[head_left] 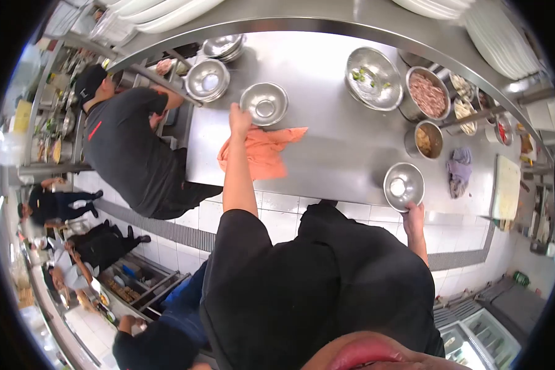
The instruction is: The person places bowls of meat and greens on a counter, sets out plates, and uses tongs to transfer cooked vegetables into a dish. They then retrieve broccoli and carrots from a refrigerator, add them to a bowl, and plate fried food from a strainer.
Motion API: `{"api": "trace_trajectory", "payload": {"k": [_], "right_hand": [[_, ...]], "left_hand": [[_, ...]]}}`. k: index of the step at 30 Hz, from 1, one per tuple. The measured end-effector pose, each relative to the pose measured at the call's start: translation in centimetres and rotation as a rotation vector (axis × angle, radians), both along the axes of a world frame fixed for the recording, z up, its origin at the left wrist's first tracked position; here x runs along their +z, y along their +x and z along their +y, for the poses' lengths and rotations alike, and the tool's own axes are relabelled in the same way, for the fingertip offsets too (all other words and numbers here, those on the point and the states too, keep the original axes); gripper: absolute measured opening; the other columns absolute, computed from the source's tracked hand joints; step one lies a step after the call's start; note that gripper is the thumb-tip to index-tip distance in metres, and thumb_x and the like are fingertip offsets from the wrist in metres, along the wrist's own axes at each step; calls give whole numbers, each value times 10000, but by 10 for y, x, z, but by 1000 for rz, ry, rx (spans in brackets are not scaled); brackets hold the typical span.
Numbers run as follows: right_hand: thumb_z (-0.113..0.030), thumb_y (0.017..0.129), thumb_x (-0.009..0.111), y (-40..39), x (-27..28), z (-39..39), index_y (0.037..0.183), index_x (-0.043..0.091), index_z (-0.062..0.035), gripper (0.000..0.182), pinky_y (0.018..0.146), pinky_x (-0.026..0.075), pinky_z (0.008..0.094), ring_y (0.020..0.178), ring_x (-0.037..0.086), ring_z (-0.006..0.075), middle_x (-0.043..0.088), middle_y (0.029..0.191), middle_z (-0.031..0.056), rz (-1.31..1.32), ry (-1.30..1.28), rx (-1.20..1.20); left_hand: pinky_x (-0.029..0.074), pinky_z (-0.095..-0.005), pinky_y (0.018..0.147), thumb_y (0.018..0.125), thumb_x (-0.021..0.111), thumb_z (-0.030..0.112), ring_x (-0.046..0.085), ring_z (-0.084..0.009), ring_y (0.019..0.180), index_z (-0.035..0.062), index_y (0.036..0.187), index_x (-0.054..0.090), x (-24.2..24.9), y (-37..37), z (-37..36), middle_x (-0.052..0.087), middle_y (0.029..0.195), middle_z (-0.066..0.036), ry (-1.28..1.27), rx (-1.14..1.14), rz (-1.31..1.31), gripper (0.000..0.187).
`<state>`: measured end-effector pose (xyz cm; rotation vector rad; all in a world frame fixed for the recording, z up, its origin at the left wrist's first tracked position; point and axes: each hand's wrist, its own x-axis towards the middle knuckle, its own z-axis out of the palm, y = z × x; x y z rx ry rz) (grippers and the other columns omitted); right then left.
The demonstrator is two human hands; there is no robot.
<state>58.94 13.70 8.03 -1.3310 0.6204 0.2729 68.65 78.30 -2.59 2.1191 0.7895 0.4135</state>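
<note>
My left hand (pixel 239 119) grips the near left rim of a steel mixing bowl (pixel 274 94) on the far left part of the steel table (pixel 333 145). Under my left forearm lies a crumpled orange cloth (pixel 262 154), close to that bowl. On the other side, my right hand (pixel 414 217) is closed on the near rim of a second steel bowl (pixel 409 175), held at the table's front edge. Both bowls look bare inside. A perforated steel colander-like bowl (pixel 385 97) with a few green pieces stands farther back on the right.
Stacked steel bowls (pixel 207 80) stand at the back left. Pots of sliced meat (pixel 427 94) and yellowish food (pixel 423 140) sit right, near a greyish cloth (pixel 459 171) and a cutting board (pixel 505 188). A shelf (pixel 327 17) overhangs the table. A co-worker (pixel 135 142) stands close at left.
</note>
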Motion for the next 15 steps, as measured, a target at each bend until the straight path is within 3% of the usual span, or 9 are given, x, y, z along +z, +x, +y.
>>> {"api": "trace_trajectory", "payload": {"k": [2,3,4,5,7,8,9,12,15], "right_hand": [[55,771,487,-7,-2,-10,1284,460,33,514,750,567,362,915,638,238,594,1102,158,-38,-2,-54],[59,765,489,-12,0,-17,1279,465,42,515,740,560,367,895,635,235,601,1076,147,-36,-29,-60],[62,758,490,-11,-2,-16,1275,470,50,517,729,554,372,876,631,231,608,1050,136,-45,-42,-45],[55,756,500,-13,23,-3,1249,489,53,493,708,517,327,803,597,194,607,1008,112,-43,-54,-46],[50,760,495,-16,11,-6,1264,491,45,504,728,513,318,850,605,189,614,1038,117,-69,-79,-45],[45,765,490,-17,3,-14,1279,494,38,514,747,509,308,898,613,184,621,1068,123,-89,-108,-39],[43,762,494,-16,-2,-19,1292,498,41,530,773,507,306,928,612,186,623,1092,123,-78,-143,2],[35,765,494,-16,15,-9,1362,469,58,597,914,472,319,1045,600,216,623,1175,136,-101,-154,4],[24,784,493,-21,46,2,1374,471,20,590,831,506,324,1005,606,206,632,1136,128,-130,-206,-70]], "left_hand": [[492,-443,829,847,682,567,634,-341,921,-31,998,595,10,-4,-17,636,948,-238,90,154,18,623],[490,-457,835,862,618,631,636,-363,930,-44,1025,581,-17,10,33,644,961,-234,-167,205,157,695],[490,-477,824,854,609,646,638,-404,935,-56,1046,564,69,2,-14,649,983,-251,-321,523,-214,730],[498,-489,817,838,646,627,633,-427,900,-75,1054,538,25,12,44,643,998,-267,-15,662,-180,742],[512,-483,834,834,655,610,648,-424,932,-86,978,588,51,31,86,651,999,-275,170,821,-33,714],[533,-441,825,825,635,642,670,-397,966,-80,979,660,48,38,114,671,1033,-271,123,691,216,739],[552,-408,809,856,578,650,693,-355,966,-53,1011,706,18,53,161,691,1082,-229,392,467,563,731],[569,-440,752,898,561,528,720,-287,945,176,986,771,45,59,158,745,976,-96,977,73,839,418],[591,-420,661,852,649,412,734,-283,873,173,939,776,59,76,174,746,956,-92,1119,-17,919,284]]}}
